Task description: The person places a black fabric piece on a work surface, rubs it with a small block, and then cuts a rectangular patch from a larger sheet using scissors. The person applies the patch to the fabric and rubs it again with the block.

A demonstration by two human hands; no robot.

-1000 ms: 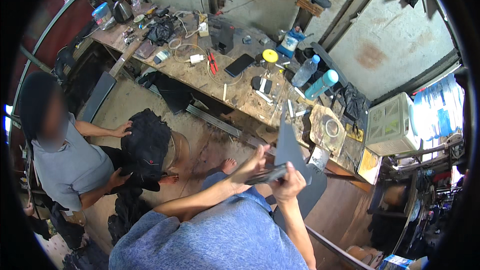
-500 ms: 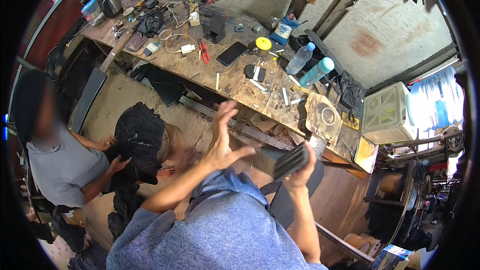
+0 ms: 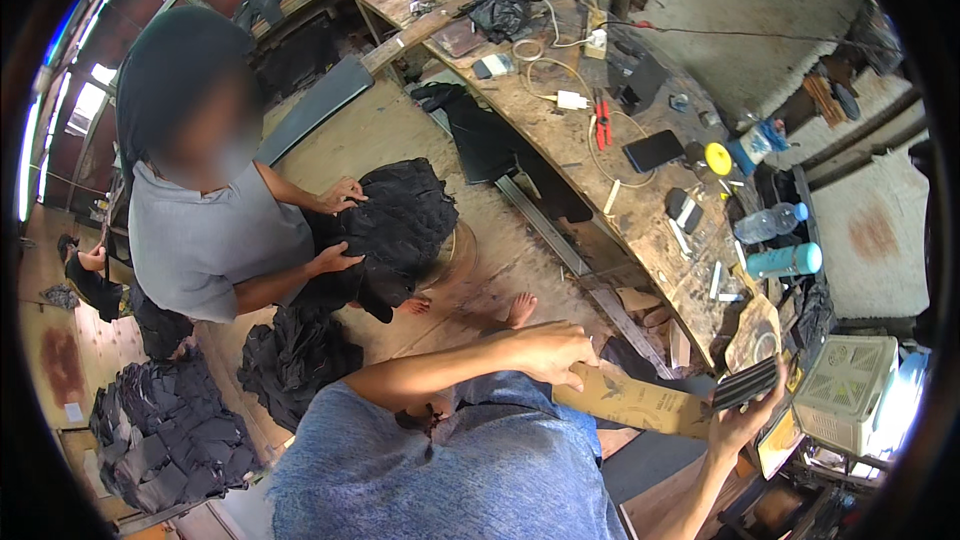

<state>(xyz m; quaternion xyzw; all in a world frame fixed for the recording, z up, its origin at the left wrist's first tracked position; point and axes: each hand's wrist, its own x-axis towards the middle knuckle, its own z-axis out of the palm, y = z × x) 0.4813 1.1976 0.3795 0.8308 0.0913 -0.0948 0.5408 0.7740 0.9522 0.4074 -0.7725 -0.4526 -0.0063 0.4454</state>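
Gripping the tan strip (image 3: 640,405) with my left hand (image 3: 550,352), I clutched dark pieces (image 3: 745,385) beside it in my right hand (image 3: 743,422); loosening risked spills.

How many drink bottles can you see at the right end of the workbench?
2: a clear bottle with a blue cap, and a turquoise bottle beside it, closer to your right hand. Others may be hidden.
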